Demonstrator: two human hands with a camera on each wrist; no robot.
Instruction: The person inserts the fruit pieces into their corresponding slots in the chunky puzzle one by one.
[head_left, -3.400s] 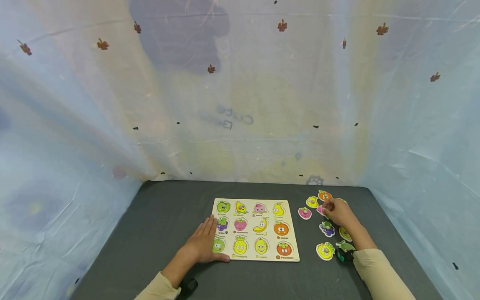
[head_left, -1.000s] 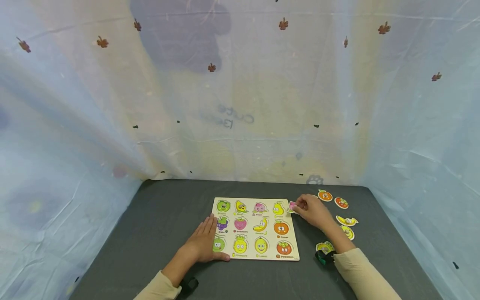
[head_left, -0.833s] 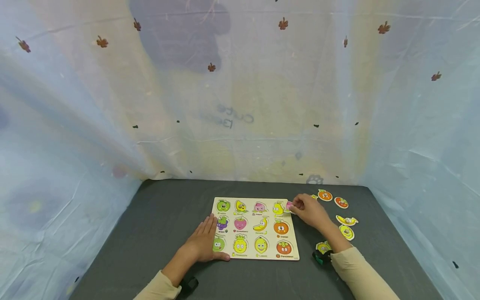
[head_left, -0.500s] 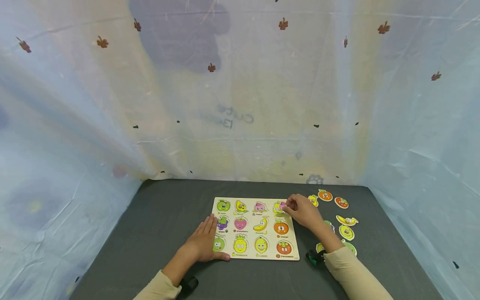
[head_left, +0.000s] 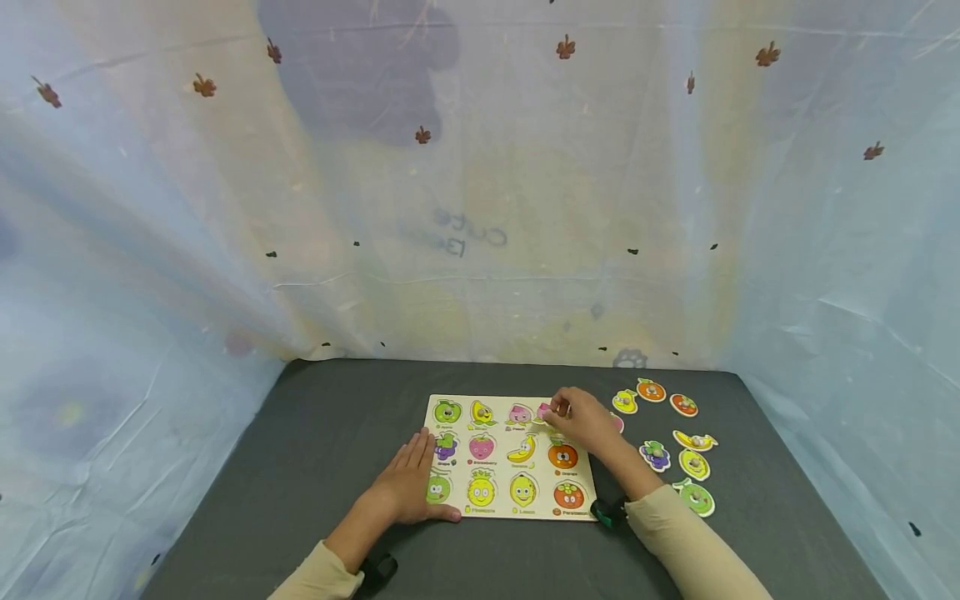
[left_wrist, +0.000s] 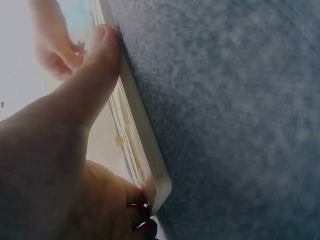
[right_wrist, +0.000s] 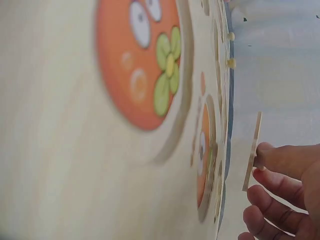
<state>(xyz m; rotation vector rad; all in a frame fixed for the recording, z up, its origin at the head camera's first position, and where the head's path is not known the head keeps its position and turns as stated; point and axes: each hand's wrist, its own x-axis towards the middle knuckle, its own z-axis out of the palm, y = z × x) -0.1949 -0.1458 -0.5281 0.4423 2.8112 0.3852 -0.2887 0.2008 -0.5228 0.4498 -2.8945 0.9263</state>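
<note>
My right hand (head_left: 583,423) pinches a pink peach puzzle piece (head_left: 543,412) over the top row of the fruit puzzle board (head_left: 542,477), between the printed peach and pear. In the right wrist view the thin piece (right_wrist: 252,150) stands edge-on, apart from the board, with thumb and fingertips at its knob. My left hand (head_left: 408,485) lies with straight fingers on the board's left edge, its thumb along the front edge. In the left wrist view the thumb (left_wrist: 102,55) presses the board's rim (left_wrist: 145,142).
Right of the board lie loose knobbed pieces: pear (head_left: 625,402), orange (head_left: 651,391), persimmon (head_left: 684,406), banana (head_left: 695,441), grapes (head_left: 655,456), lemon (head_left: 693,465) and a green fruit (head_left: 696,498). A pink piece (head_left: 618,422) is partly behind my right arm. Patterned curtains (head_left: 487,317) surround the dark table (head_left: 300,467).
My right hand took the pink peach piece from the loose pieces and carried it left, across the board's right edge and over the printed pear. The left hand and board stayed put.
</note>
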